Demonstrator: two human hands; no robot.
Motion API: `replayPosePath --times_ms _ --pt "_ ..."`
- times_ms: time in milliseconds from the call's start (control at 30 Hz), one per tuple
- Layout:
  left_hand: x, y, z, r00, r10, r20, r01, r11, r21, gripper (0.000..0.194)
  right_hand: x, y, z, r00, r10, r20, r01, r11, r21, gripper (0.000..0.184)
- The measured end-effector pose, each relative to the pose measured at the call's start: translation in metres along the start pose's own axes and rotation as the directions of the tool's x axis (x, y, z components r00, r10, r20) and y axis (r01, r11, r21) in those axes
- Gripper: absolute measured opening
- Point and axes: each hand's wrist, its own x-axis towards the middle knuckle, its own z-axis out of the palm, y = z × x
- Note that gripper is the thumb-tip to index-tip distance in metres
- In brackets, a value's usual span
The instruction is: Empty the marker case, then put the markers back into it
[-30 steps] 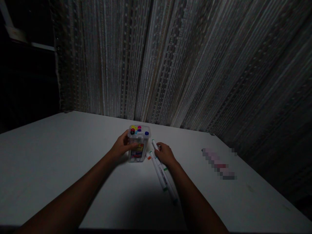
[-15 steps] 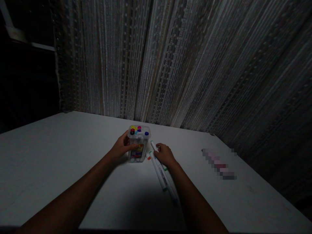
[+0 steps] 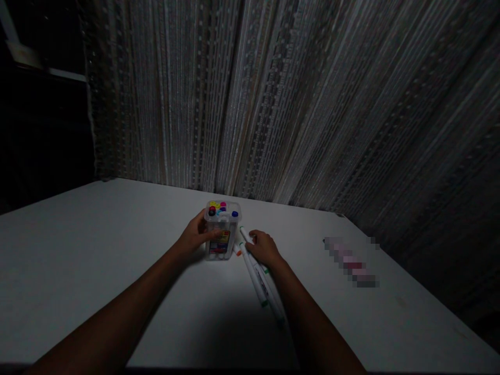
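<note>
My left hand [image 3: 194,237] is wrapped around a clear plastic case [image 3: 214,221], thumb across its coloured label. The case stands upright on the white table, and several marker caps in yellow, pink, red, black and blue show at its top. My right hand [image 3: 264,247] lies just right of the case, thumb and fingers curled around a white marker [image 3: 245,233] with a green end. Beside it, another white marker with green ends [image 3: 253,276] rests on the table. A further marker lies partly under my right forearm's shadow. An orange-tipped marker [image 3: 238,252] pokes out by the case's base.
On the right of the white table [image 3: 117,234] lies a long pinkish object [image 3: 349,263], blurred into blocks. A striped grey curtain [image 3: 234,104] hangs along the table's far edge. The left background is dark.
The marker at my right hand has shifted very slightly left. My left hand and the case have stayed in place.
</note>
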Motion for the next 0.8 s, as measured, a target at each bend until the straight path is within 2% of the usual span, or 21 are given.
replayPosePath --times_ms 133,500,800 --pt "-0.0012 0.0003 0.0010 1.000 0.002 -0.025 -0.001 1.000 0.012 0.056 0.0004 0.0002 0.0000 1.000 0.006 0.016 -0.006 1.000 -0.002 0.042" --pt "0.0015 -0.0041 -0.0030 1.000 -0.001 -0.002 0.001 1.000 0.000 0.060 0.0010 -0.0002 -0.0003 1.000 -0.007 0.026 0.007 1.000 0.003 0.038" --pt "0.0023 -0.0069 -0.0063 1.000 0.010 0.020 -0.010 1.000 -0.008 0.053 0.0001 -0.0032 -0.0024 1.000 0.004 0.026 -0.003 1.000 -0.017 0.035"
